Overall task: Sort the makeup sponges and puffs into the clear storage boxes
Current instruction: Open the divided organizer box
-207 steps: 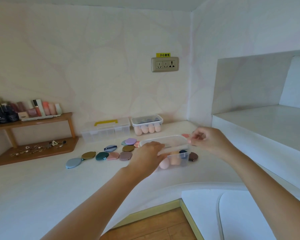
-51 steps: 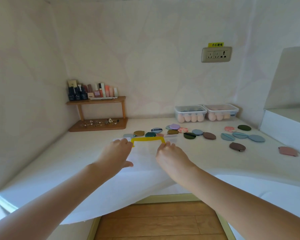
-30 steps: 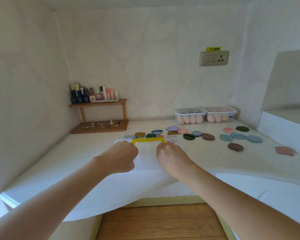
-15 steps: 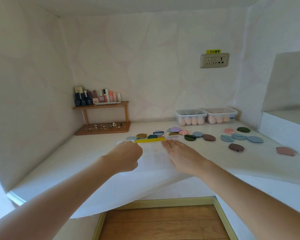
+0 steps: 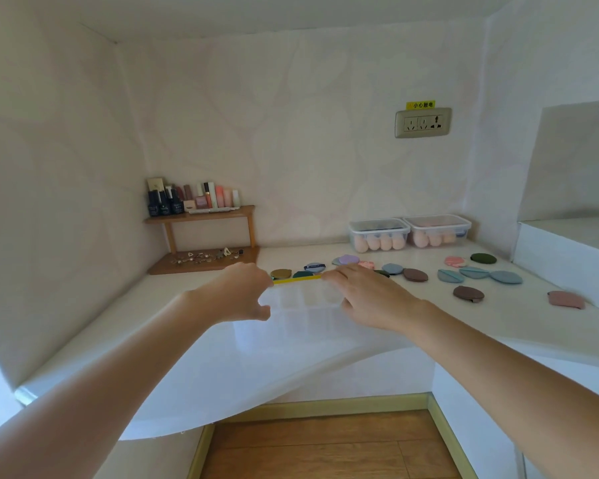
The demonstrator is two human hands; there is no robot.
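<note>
A clear compartment box with a yellow handle lying flat sits on the white counter in front of me. My left hand grips its left end. My right hand lies over its right end, fingers along the top and thumb at the near side. Several flat puffs in mixed colours lie behind and to the right, among them a brown puff, a pink puff and a blue puff. Two lidded clear boxes with pink egg sponges stand at the back wall.
A wooden shelf with cosmetic bottles stands in the back left corner, small jewellery on its base board. A raised white ledge bounds the counter on the right. A wall socket is above the boxes. The counter's curved front edge overhangs wooden floor.
The yellow handle, upright a second ago, now lies flat. My right hand has left the handle and spread over the box's right end. My left hand stays at the left end.
</note>
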